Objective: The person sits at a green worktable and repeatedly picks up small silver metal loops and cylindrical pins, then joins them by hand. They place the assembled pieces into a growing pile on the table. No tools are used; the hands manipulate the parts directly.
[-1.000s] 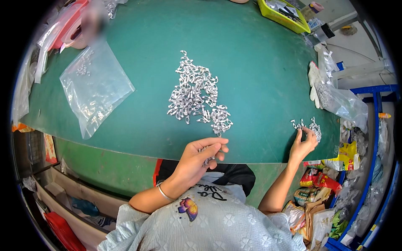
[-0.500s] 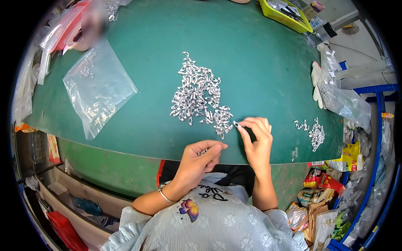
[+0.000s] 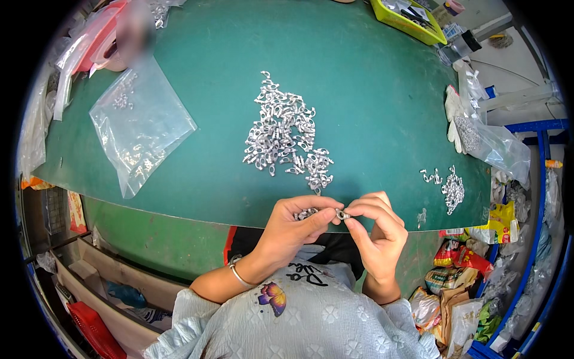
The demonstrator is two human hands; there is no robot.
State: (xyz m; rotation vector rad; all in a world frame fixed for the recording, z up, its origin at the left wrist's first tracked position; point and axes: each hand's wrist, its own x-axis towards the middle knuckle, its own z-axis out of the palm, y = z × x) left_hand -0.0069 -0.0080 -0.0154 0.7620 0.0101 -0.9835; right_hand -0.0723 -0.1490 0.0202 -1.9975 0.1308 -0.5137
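Note:
My left hand (image 3: 294,226) and my right hand (image 3: 375,226) meet at the near edge of the green table (image 3: 371,119), fingertips together. Between them they pinch a small silver metal part (image 3: 342,214). A few more silver parts (image 3: 306,213) lie cupped in my left palm. Just beyond my hands spreads a large pile of the same silver parts (image 3: 287,134). A smaller heap of silver parts (image 3: 451,188) lies to the right, near the table's edge.
A clear plastic bag (image 3: 139,122) with a few parts lies at the left. More bags and a white glove (image 3: 457,113) sit at the right edge. A yellow-green tray (image 3: 408,17) stands at the far right. Packages and bins (image 3: 466,287) crowd the floor.
My right hand came back from the small heap at the right, picked up a part at the big pile's near edge, and has now joined my left hand.

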